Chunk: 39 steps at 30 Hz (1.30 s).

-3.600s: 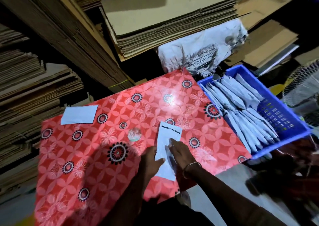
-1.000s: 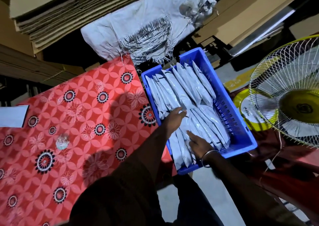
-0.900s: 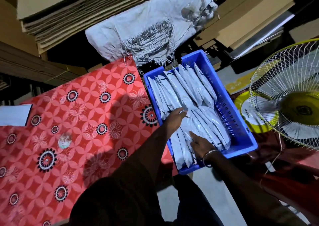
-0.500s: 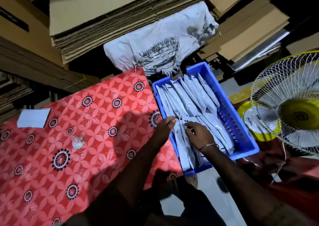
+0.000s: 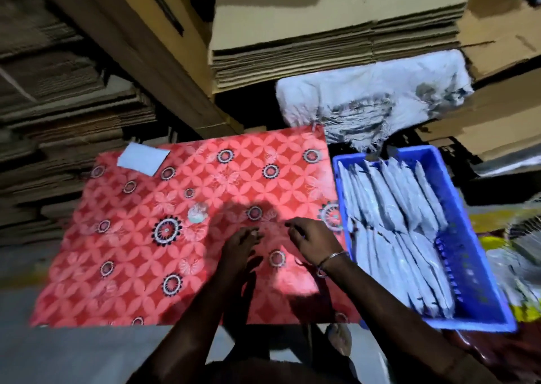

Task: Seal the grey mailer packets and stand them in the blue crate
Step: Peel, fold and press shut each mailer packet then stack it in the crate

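At about ten o'clock on the red patterned cloth (image 5: 131, 252) lies a single pale rectangle (image 5: 143, 158), flat and well apart from both hands. It may be an unsealed mailer or only a paper slip; the dim, slightly blurred view does not settle it. A small round shiny spot (image 5: 198, 213) sits near the cloth's middle, at about eleven o'clock from the hands.

The left hand (image 5: 238, 247) hovers low over the cloth near its centre, fingers loosely bent and grasping nothing. Just beside it, at its three o'clock, the right hand (image 5: 311, 241) with a thin bangle at the wrist is likewise released, fingers relaxed and holding no packet. No mailer lies between or under them.

At three o'clock from the hands, touching the cloth's right edge, stands the blue crate (image 5: 468, 237). Inside it the grey mailer packets (image 5: 392, 222) stand on edge, leaning in overlapping rows that fill most of its length, with a bare strip along the right wall.

By this reckoning the task is well advanced: many packets are already stood in the crate, and none is in hand. What is left, as far as shown, is to fetch the next piece, possibly that pale rectangle at ten o'clock, seal it, and add it to the rows. Whether more unsealed packets wait out of view cannot be told.
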Each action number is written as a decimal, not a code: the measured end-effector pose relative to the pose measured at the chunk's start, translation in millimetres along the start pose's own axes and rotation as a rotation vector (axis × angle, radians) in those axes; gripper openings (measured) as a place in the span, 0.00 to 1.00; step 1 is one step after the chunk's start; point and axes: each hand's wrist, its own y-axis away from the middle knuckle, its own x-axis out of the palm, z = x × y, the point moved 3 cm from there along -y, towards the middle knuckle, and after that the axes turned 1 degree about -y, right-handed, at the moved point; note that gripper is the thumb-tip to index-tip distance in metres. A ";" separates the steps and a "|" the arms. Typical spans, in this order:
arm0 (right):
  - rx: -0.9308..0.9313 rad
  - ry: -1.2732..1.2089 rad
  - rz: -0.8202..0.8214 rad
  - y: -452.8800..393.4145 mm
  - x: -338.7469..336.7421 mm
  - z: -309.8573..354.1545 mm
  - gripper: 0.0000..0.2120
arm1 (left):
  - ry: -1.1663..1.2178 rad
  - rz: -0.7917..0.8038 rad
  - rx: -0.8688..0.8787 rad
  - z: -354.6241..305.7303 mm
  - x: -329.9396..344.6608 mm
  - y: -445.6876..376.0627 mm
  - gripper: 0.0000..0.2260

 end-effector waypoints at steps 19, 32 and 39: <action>-0.162 0.187 0.309 -216.0 269.8 204.3 0.22 | 0.134 -0.288 0.066 7.2 -366.8 -154.0 0.12; -0.179 0.632 0.264 -365.2 373.4 240.6 0.38 | 0.069 -0.321 0.178 20.4 -411.4 -196.1 0.11; -0.210 0.640 0.237 -335.8 352.9 214.6 0.33 | 0.082 -0.299 0.160 31.6 -413.3 -195.1 0.11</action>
